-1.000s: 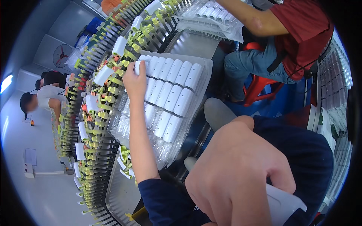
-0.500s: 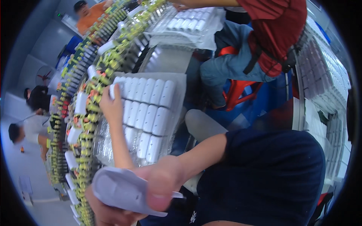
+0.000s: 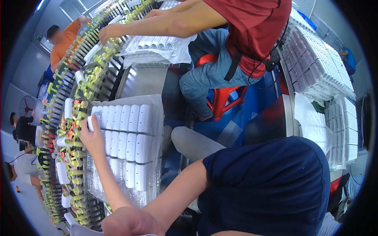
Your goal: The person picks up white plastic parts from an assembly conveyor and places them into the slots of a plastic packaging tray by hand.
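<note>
My left hand (image 3: pixel 93 137) reaches over a plastic tray of white oblong plastic housings (image 3: pixel 124 118), at its far left corner. Its fingers are closed around one white plastic housing (image 3: pixel 90 123). Rows of these housings lie in the tray, which is lined with clear bubbled film (image 3: pixel 154 173). Low in the picture, close to the camera, is my right hand (image 3: pixel 128 223); its fingers are mostly cut off by the lower edge. A curved white plastic shell (image 3: pixel 75 229) shows beside it, partly out of view.
A conveyor with yellow-green holders (image 3: pixel 73 157) carrying white parts curves along the left. A co-worker in a red shirt (image 3: pixel 252 35) sits on a red stool (image 3: pixel 226 103) and reaches over the line. Stacked trays (image 3: pixel 315 59) stand at right. Other people are across the line.
The view has shifted, so the tray and conveyor appear lower and further left. My right hand with the shell has dropped toward the lower edge. The co-worker's arm now extends over the conveyor.
</note>
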The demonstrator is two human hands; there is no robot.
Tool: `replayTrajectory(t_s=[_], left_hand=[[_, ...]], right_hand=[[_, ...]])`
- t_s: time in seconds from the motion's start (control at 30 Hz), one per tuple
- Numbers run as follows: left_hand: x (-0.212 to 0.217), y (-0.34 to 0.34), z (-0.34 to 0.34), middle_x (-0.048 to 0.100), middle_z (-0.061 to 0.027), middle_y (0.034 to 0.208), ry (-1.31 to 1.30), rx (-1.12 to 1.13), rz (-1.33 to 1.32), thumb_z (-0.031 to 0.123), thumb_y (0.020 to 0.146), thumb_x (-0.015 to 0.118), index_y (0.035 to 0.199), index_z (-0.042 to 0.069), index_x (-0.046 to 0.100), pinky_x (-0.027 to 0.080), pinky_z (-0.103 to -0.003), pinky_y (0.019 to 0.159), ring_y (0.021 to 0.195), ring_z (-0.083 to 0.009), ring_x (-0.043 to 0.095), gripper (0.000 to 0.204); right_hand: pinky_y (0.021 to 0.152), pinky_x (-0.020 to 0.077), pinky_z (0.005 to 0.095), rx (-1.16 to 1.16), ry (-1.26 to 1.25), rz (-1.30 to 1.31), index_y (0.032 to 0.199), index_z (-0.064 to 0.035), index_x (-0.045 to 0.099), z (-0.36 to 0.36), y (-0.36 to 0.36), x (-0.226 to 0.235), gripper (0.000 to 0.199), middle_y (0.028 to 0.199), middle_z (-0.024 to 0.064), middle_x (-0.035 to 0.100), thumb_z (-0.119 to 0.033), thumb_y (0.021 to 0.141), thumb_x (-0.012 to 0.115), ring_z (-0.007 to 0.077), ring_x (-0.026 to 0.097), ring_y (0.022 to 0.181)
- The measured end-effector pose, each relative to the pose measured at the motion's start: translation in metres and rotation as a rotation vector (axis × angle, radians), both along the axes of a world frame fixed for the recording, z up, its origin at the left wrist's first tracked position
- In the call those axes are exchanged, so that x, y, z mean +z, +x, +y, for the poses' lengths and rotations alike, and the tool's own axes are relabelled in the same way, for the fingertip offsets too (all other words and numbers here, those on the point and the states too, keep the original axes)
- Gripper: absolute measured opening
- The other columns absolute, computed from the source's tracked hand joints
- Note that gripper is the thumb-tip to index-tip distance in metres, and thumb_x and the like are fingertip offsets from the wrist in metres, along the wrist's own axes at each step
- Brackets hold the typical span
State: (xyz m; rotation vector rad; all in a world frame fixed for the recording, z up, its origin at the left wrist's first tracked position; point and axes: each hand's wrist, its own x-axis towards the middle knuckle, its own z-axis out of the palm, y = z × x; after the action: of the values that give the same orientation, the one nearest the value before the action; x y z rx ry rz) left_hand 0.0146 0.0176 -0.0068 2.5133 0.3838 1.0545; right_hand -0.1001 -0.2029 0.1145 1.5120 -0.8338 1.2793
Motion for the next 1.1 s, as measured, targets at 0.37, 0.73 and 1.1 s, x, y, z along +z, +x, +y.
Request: replayTrajectory(t_s=[0.37,0.73,1.1], left_hand=[[0.001,0.002,-0.01,0.069,-0.0183,0.086,-0.058,-0.013,-0.011,0.03,0.093,0.064,0.1,-0.002,0.066,0.049,-0.037,0.074,0.076,-0.0276,0.065,0.032],[0.0,0.002,-0.008,0.066,-0.0254,0.087,-0.108,0.003,-0.083,0.036,0.092,0.063,0.098,0.0,0.065,0.049,-0.046,0.072,0.081,-0.0431,0.064,0.036],[-0.001,-0.002,-0.004,0.066,-0.026,0.085,-0.125,0.002,-0.108,0.035,0.092,0.062,0.098,-0.001,0.063,0.049,-0.047,0.072,0.081,-0.0438,0.063,0.037]], right_hand=[[0.077,0.0519,0.0259,-0.627,-0.268,-1.008,0.122,0.0066,0.048,-0.002,0.031,-0.042,0.033,0.11,0.0092,0.06,-0.006,0.093,0.055,0.0153,0.061,0.099],[0.068,0.0498,0.037,-2.0,-1.1,-1.2,0.108,-0.0013,0.055,0.037,0.068,-0.112,0.043,0.087,0.0185,0.067,-0.032,0.084,0.074,0.0332,0.068,0.084],[0.07,0.0485,0.0455,-2.001,-0.727,-1.648,0.107,-0.0022,0.054,0.033,0.066,-0.114,0.048,0.082,0.0227,0.065,-0.042,0.085,0.069,0.0412,0.064,0.081]])
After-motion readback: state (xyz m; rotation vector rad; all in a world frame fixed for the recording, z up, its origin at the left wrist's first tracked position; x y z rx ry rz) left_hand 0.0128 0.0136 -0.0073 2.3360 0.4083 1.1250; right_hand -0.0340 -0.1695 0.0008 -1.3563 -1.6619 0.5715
